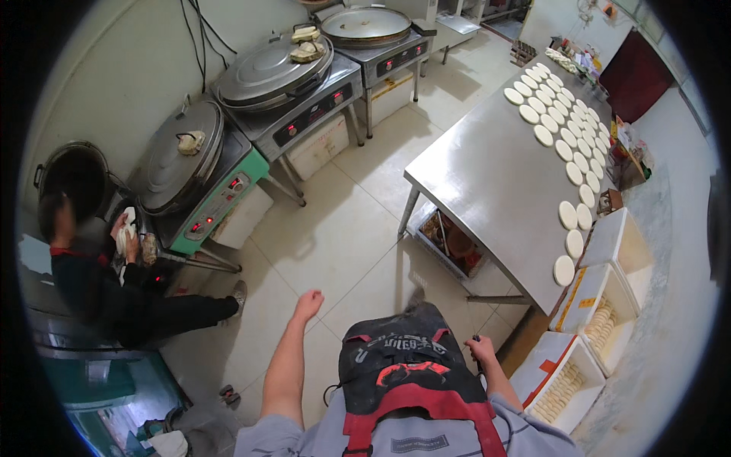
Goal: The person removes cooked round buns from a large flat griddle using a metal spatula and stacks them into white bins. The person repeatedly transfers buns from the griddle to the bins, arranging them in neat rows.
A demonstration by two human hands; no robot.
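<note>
My left hand point(309, 304) hangs over the tiled floor, its fingers curled loosely with nothing seen in them. At my right side, my right hand point(481, 347) is closed around a thin dark object point(476, 355), too small to name. A black and red apron point(397, 354) covers my front, between both hands. Ahead on the right stands a stainless steel table point(457, 165), with many flat white dough rounds point(564, 271) laid out along its right side. My right hand is the nearer one to this table and touches no part of it.
Round lidded electric griddles point(183, 154) line the left wall. Another person point(103, 280) stands at the far left, both hands on pale dough. Foam boxes point(562, 377) with dough pieces stand right of the table. A crate point(451, 243) sits beneath it, near its front leg.
</note>
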